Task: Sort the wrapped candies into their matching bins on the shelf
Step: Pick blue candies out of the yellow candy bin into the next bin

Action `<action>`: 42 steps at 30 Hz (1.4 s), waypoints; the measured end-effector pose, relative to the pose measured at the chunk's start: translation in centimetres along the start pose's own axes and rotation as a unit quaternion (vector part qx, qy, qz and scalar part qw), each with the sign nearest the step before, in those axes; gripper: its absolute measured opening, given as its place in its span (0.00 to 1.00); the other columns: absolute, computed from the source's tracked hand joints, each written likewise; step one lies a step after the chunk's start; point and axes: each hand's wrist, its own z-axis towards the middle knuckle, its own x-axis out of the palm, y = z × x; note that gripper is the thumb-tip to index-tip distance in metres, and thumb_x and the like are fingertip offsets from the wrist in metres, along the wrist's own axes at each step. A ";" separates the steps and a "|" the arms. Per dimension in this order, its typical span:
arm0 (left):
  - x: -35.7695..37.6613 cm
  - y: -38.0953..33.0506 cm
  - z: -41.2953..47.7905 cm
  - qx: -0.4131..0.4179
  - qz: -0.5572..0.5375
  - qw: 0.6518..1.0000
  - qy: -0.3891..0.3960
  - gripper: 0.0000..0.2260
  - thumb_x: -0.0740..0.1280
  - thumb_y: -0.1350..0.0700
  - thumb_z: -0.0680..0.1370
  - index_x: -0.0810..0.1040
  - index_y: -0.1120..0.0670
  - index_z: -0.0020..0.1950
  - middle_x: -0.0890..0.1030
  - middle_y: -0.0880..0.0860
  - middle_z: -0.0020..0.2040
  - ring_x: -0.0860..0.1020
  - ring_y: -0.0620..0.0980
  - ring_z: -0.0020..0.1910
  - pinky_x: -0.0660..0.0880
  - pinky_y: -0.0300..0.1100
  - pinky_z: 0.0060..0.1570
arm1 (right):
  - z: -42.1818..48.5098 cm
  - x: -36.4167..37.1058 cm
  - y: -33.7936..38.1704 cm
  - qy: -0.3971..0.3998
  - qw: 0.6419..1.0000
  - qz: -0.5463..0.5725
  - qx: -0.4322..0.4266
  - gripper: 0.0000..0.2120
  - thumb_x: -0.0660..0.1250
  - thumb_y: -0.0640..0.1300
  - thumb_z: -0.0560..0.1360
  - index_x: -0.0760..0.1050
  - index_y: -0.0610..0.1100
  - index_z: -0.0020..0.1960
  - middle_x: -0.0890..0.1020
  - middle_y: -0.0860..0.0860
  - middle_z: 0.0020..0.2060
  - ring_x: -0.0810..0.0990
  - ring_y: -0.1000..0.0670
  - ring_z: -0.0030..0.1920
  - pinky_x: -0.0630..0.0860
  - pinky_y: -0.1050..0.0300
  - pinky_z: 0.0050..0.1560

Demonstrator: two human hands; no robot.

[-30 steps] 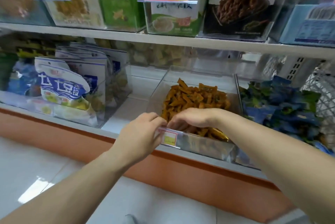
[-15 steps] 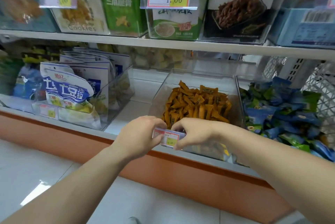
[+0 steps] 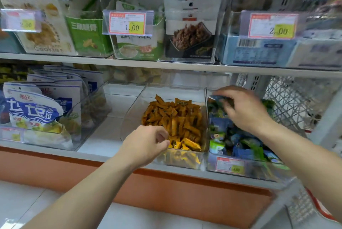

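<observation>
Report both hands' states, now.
Left hand: fingers curled at the orange candies; grip cannot be told.
Right hand: blurred above the blue candies; cannot be told.

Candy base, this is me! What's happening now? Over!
Left hand curled at orange candies, grip unclear. Right hand over blue-green bin, blurred. Nothing in the way.

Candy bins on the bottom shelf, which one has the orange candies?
The middle bin, just past the left hand. The neighbouring bin, below the right hand, holds blue and green ones.
</observation>
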 end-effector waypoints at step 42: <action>6.3 -4.4 12.5 0.061 0.166 0.947 0.269 0.33 0.66 0.33 0.72 0.64 0.38 0.76 0.69 0.46 0.75 0.70 0.52 0.70 0.70 0.47 0.61 | -1.8 6.5 -3.2 0.239 0.970 -0.025 0.041 0.38 0.43 0.75 0.73 0.44 0.61 0.79 0.48 0.58 0.80 0.48 0.52 0.79 0.48 0.49 0.77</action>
